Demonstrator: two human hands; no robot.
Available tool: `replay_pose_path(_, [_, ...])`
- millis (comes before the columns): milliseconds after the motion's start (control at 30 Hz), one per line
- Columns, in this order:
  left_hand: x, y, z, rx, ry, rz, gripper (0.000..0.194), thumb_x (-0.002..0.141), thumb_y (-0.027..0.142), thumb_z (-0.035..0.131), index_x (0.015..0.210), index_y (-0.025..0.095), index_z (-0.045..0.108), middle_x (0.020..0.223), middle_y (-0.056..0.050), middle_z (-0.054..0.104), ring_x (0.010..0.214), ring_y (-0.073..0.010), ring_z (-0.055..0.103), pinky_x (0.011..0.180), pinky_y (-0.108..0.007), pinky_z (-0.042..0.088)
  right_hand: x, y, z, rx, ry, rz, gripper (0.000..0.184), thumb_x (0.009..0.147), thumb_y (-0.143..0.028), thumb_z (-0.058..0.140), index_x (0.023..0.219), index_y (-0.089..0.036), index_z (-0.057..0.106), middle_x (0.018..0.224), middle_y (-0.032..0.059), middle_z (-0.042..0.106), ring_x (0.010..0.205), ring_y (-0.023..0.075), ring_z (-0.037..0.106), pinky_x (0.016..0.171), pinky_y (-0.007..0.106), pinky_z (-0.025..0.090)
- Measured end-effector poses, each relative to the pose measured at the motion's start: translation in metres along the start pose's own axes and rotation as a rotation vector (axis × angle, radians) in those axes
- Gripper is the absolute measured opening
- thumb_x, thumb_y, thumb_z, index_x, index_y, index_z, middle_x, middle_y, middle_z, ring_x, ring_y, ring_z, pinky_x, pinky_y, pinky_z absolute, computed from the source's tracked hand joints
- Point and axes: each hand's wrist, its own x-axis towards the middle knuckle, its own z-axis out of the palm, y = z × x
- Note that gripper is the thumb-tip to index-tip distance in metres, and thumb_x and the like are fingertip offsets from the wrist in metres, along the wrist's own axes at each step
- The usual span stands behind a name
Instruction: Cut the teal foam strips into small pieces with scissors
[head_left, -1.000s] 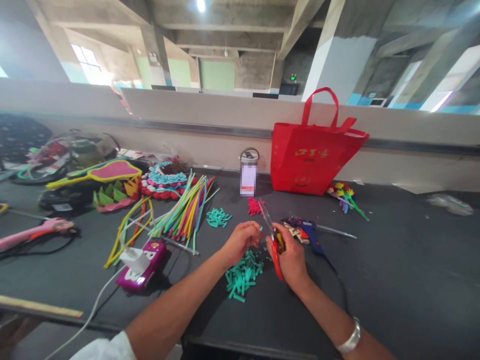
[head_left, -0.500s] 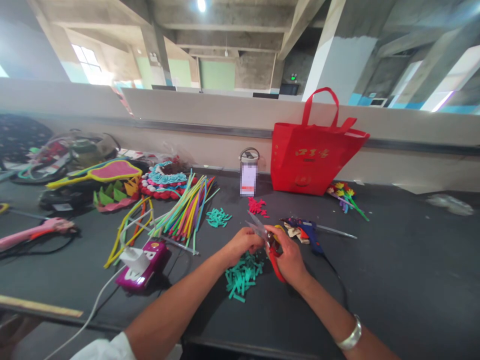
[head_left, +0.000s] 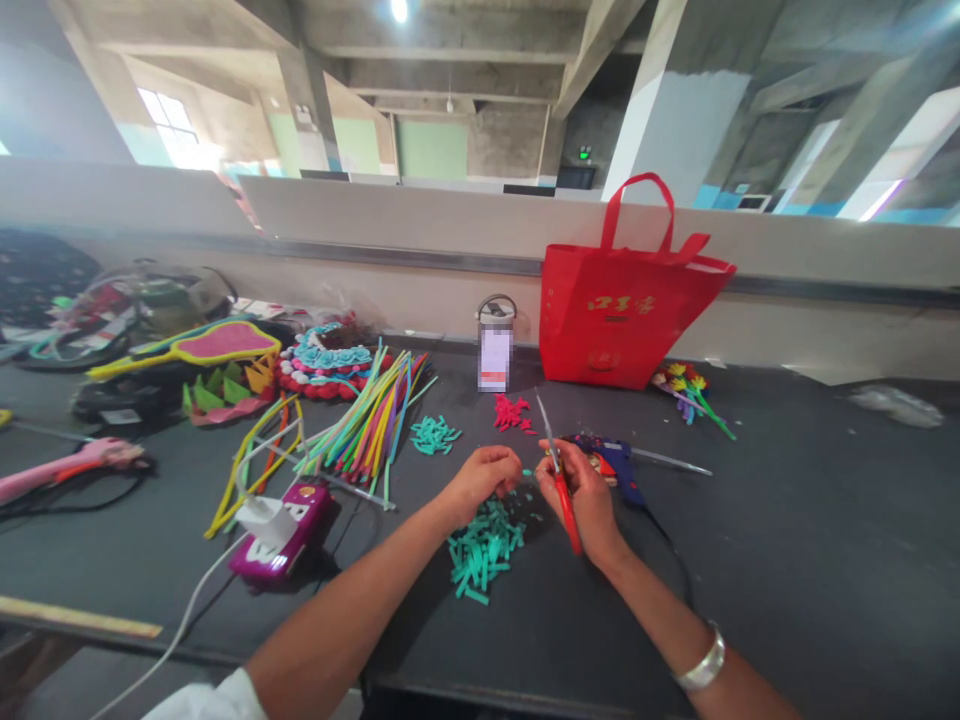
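Observation:
My right hand (head_left: 585, 495) is closed around red-handled scissors (head_left: 559, 480), whose blades point up and away. My left hand (head_left: 484, 478) is pinched shut on a small teal piece that I can barely make out, just left of the blades. Below both hands lies a pile of short teal cut pieces (head_left: 484, 548) on the dark table (head_left: 787, 540). A smaller teal pile (head_left: 433, 434) and a red pile (head_left: 511, 412) lie farther back.
A bundle of coloured stems (head_left: 371, 420) lies to the left, near a purple power strip (head_left: 281, 530) with a white plug. A blue glue gun (head_left: 619, 465) lies right of my hands. A red tote bag (head_left: 626, 305) and a small jar (head_left: 496, 350) stand at the back. A pink glue gun (head_left: 71, 462) lies far left.
The scissors swung from tilted left across my left hand's piece back to pointing up. Both hands stayed over the teal pile.

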Motion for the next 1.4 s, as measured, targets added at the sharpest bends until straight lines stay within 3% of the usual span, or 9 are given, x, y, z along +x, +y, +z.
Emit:
replay_pose_path(167, [-0.001, 0.003, 0.000, -0.071, 0.027, 0.037, 0.009, 0.065, 0.023, 0.055, 0.060, 0.016, 0.055, 0.050, 0.004, 0.045, 0.045, -0.0074, 0.038, 0.047, -0.022, 0.027, 0.006, 0.006, -0.003, 0.031, 0.059, 0.007, 0.034, 0.081, -0.030, 0.058, 0.113, -0.019, 0.055, 0.085, 0.0029, 0.066, 0.072, 0.0154, 0.064, 0.072, 0.031, 0.054])
replay_pose_path(467, [-0.001, -0.002, 0.003, 0.044, 0.039, 0.032, 0.009, 0.065, 0.024, 0.059, 0.067, 0.015, 0.061, 0.057, 0.002, 0.054, 0.048, -0.0071, 0.041, 0.049, -0.021, 0.029, 0.001, 0.000, -0.001, 0.177, -0.068, 0.035, 0.045, 0.080, -0.032, 0.063, 0.121, -0.019, 0.049, 0.091, 0.0044, 0.065, 0.083, 0.0168, 0.064, 0.079, 0.032, 0.053])
replay_pose_path(600, [-0.001, -0.005, 0.005, 0.116, 0.012, 0.046, 0.010, 0.065, 0.024, 0.059, 0.068, 0.015, 0.061, 0.057, 0.002, 0.055, 0.050, -0.0082, 0.044, 0.050, -0.021, 0.030, 0.001, -0.008, 0.000, 0.138, -0.069, 0.047, 0.040, 0.080, -0.031, 0.060, 0.117, -0.019, 0.052, 0.091, 0.0043, 0.065, 0.080, 0.0162, 0.064, 0.077, 0.032, 0.053])
replay_pose_path(867, [-0.001, 0.004, 0.002, 0.023, 0.083, 0.077, 0.008, 0.063, 0.023, 0.060, 0.062, 0.015, 0.060, 0.056, 0.002, 0.054, 0.051, -0.0085, 0.045, 0.051, -0.021, 0.032, 0.006, -0.001, -0.003, 0.141, 0.083, 0.047, 0.034, 0.078, -0.032, 0.061, 0.109, -0.020, 0.055, 0.081, 0.0011, 0.064, 0.070, 0.0155, 0.063, 0.070, 0.031, 0.055])
replay_pose_path(1200, [-0.003, 0.000, 0.006, 0.068, 0.012, 0.034, 0.008, 0.067, 0.022, 0.057, 0.067, 0.015, 0.061, 0.058, 0.002, 0.055, 0.050, -0.0079, 0.042, 0.050, -0.022, 0.030, 0.000, -0.004, 0.001, 0.225, -0.052, 0.053, 0.040, 0.080, -0.030, 0.062, 0.117, -0.022, 0.051, 0.088, 0.0025, 0.065, 0.076, 0.0151, 0.063, 0.073, 0.029, 0.053])
replay_pose_path(1400, [-0.001, -0.005, 0.006, 0.209, -0.012, 0.230, 0.012, 0.071, 0.026, 0.062, 0.075, 0.015, 0.062, 0.064, 0.002, 0.056, 0.058, -0.0094, 0.045, 0.056, -0.022, 0.033, 0.003, -0.005, -0.001, 0.170, -0.001, 0.066, 0.036, 0.078, -0.032, 0.062, 0.112, -0.020, 0.054, 0.085, 0.0032, 0.066, 0.075, 0.0169, 0.064, 0.068, 0.029, 0.054])
